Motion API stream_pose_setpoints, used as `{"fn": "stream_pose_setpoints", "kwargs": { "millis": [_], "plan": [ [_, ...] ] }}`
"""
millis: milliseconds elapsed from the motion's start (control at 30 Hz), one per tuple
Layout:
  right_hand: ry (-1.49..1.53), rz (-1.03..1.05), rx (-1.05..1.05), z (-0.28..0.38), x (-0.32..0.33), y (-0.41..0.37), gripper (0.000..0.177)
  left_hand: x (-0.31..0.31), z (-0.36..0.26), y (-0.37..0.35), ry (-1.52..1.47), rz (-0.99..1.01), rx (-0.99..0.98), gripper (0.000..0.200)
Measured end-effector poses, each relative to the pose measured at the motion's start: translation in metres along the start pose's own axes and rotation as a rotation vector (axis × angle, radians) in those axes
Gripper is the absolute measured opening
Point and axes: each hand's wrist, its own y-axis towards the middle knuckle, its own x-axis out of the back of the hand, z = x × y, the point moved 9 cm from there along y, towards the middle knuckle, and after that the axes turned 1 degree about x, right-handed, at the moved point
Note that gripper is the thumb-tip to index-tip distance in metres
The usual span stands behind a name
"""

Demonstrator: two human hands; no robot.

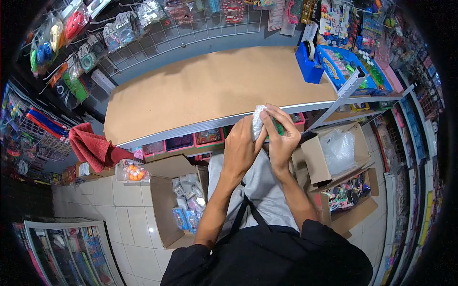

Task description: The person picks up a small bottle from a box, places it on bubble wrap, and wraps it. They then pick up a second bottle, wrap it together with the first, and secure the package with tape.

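Nearest, on the tiled floor: an open cardboard box of small packets, and a second box with bubble wrap. Higher up, gripping a small clear plastic packet between left hand and right hand, fingers of both clenched on it, just off the front edge of the bare brown table. Probably slippery film: best pinched from both sides, low over the table. Beyond, a blue tape dispenser and a wire rack of hung toys.
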Motion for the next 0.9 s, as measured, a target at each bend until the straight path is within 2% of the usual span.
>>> {"fn": "stream_pose_setpoints", "kwargs": {
  "millis": [100,267,333,433,467,567,600,667,700,767,833,900],
  "plan": [
    [0.128,-0.086,-0.145,-0.016,0.004,-0.010,0.015,-0.007,0.001,-0.003,0.032,0.016,-0.031,0.032],
    [0.301,-0.055,-0.308,-0.018,0.006,-0.010,0.046,-0.008,0.005,-0.010,0.097,0.032,-0.077,0.033],
    [0.323,-0.058,-0.311,-0.020,0.005,-0.004,0.064,-0.006,0.011,-0.012,0.127,0.003,-0.123,0.034],
    [0.436,0.106,-0.505,-0.042,-0.011,-0.018,0.054,0.000,0.015,-0.014,0.140,0.018,-0.142,0.034],
    [0.433,0.125,-0.525,-0.044,-0.012,-0.020,0.038,0.001,0.015,-0.016,0.128,0.042,-0.128,0.037],
    [0.427,0.152,-0.559,-0.052,-0.013,-0.024,0.022,0.005,0.020,-0.027,0.046,0.050,-0.154,0.039],
    [0.394,0.179,-0.522,-0.046,-0.016,-0.024,0.014,0.007,0.026,-0.029,-0.114,0.032,-0.059,0.038],
    [0.403,0.245,-0.531,-0.048,-0.026,-0.030,0.013,0.010,0.040,-0.044,-0.406,-0.017,0.159,0.037],
    [0.414,0.273,-0.555,-0.050,-0.030,-0.040,0.013,0.015,0.039,-0.049,-0.356,-0.011,0.061,0.036],
    [0.458,0.371,-0.586,-0.047,-0.038,-0.050,0.025,-0.009,0.090,-0.094,-0.747,0.172,0.542,0.037],
    [0.386,0.499,-0.578,-0.036,-0.048,-0.059,0.035,-0.007,0.084,-0.111,-1.129,0.183,0.695,0.035],
    [0.558,0.795,-0.650,-0.038,-0.072,-0.087,0.039,-0.008,0.088,-0.134,-1.305,0.253,0.785,0.038]
  ]
}}
